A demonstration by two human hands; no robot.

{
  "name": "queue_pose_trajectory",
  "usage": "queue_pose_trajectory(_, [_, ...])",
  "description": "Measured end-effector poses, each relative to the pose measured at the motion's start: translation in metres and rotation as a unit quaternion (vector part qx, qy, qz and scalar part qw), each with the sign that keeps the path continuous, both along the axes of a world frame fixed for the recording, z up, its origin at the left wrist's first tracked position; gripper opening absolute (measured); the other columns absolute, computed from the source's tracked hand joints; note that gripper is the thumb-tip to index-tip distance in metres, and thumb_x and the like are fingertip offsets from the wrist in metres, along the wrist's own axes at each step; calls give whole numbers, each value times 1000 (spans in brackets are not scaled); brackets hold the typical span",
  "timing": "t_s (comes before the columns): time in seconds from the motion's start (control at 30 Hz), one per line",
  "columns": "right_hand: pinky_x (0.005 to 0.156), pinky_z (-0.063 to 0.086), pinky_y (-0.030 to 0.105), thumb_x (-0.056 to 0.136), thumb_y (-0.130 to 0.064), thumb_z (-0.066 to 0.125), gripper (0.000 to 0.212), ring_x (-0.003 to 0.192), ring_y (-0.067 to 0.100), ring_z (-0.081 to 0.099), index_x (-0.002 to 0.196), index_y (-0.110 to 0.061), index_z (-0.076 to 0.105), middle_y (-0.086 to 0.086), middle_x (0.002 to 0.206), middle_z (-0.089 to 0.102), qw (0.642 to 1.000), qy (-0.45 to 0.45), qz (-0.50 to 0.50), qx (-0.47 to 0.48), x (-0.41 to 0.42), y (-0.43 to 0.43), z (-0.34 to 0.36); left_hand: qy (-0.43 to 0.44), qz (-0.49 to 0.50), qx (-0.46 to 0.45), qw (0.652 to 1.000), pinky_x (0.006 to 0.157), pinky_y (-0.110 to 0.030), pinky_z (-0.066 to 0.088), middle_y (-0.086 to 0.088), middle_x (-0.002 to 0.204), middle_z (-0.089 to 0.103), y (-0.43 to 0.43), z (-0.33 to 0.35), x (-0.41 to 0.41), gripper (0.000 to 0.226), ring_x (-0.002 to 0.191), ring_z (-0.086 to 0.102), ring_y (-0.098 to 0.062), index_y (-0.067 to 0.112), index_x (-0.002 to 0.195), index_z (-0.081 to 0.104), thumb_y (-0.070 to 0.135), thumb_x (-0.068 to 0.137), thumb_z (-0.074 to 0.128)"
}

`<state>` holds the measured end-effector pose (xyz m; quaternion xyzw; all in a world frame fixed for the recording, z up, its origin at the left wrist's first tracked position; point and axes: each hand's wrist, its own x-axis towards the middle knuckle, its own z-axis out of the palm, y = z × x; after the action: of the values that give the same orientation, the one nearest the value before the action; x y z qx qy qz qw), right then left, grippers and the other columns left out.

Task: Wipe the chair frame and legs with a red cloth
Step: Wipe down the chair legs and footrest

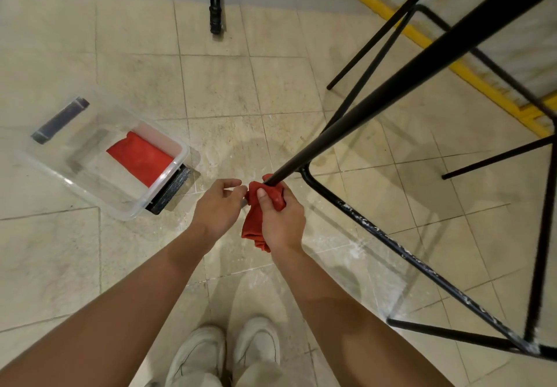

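1. Right hand (281, 220) grips the red cloth (256, 226), bunched round the lower end of a black chair leg (391, 91); thumb on top, the leg tip hidden inside the cloth.
2. Left hand (218, 205) has its fingers curled, tips at the cloth's left edge (can't tell if it pinches the fabric or only touches it).
3. A loose tail of cloth hangs below the right hand.
4. Chair frame (407, 254) runs right along the floor, paint chipped white; the seat is cut off at the top right.
5. Clear plastic tub (75, 187) sits on the tiles to the left, with a second red cloth (141, 157) inside.
6. White shoes (229, 353) are at the bottom edge, partly cropped.
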<state>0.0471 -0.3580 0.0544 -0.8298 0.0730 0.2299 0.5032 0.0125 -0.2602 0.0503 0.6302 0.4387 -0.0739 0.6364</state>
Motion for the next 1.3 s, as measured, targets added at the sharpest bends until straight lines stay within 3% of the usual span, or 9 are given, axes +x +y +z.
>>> queue_pose_trajectory(0.13, [90,49,29,91,-35,59,35,97,10,59,125,-28,58,-10,104,64,999,-10,-31,14,-2,-1,33,-21,-16,6,1000,84,-30,44,8,100,60,-3,31,-1,25,85,56,-5,26,115,53,36,93,49])
queue_pose_trajectory(0.33, [69,59,43,88,-43,61,11,85,21,66,88,-32,60,-7,87,64,994,31,-94,51,-6,-3,69,-45,-30,16,998,73,-25,43,7,99,61,-8,68,-5,25,82,56,-5,25,115,54,37,93,50])
queue_pose_trajectory(0.6, [61,59,36,90,-42,59,20,82,21,67,102,-27,65,1,96,69,984,75,-142,75,-17,0,92,-57,-31,27,997,59,-16,39,8,95,63,-15,92,-14,21,77,58,-4,25,112,56,34,93,50])
queue_pose_trajectory(0.73, [40,46,23,89,-41,60,23,71,23,67,105,-24,66,4,92,69,980,118,-138,85,-19,-7,105,-55,-31,20,998,62,-18,41,8,96,63,-20,99,-16,22,80,59,-4,25,112,57,34,93,51])
queue_pose_trajectory(0.9, [49,53,30,87,-42,62,26,84,28,68,111,-31,64,0,97,68,989,94,-82,79,-26,-18,117,-75,-30,24,996,67,-20,42,5,99,63,-24,112,-15,19,89,60,-10,25,107,60,35,92,53])
queue_pose_trajectory(0.97, [68,59,41,87,-39,63,32,91,20,66,118,-31,61,-6,100,67,998,22,-45,46,-24,-25,123,-85,-34,35,995,74,-22,43,5,99,64,-27,117,-15,18,93,59,-11,26,105,61,35,91,53])
queue_pose_trajectory(1.07, [89,51,31,87,-33,64,38,97,9,61,124,-25,59,-7,104,66,993,-118,-16,-19,-13,-34,135,-90,-37,58,994,76,-20,42,8,100,63,-31,125,-14,18,95,58,-11,27,105,60,36,92,53])
queue_pose_trajectory(1.17, [83,39,18,90,-32,59,46,102,9,56,135,-27,49,-6,115,57,978,-185,12,-91,7,-35,150,-86,-33,61,994,83,-25,41,7,103,62,-34,131,-11,19,99,58,-14,27,107,60,36,92,52])
queue_pose_trajectory(1.3, [79,45,29,94,-27,53,41,104,20,59,135,-28,47,-1,122,49,942,-173,174,-228,25,-31,148,-81,-40,64,994,86,-27,41,6,104,62,-37,134,-10,19,101,58,-15,26,107,60,35,92,52])
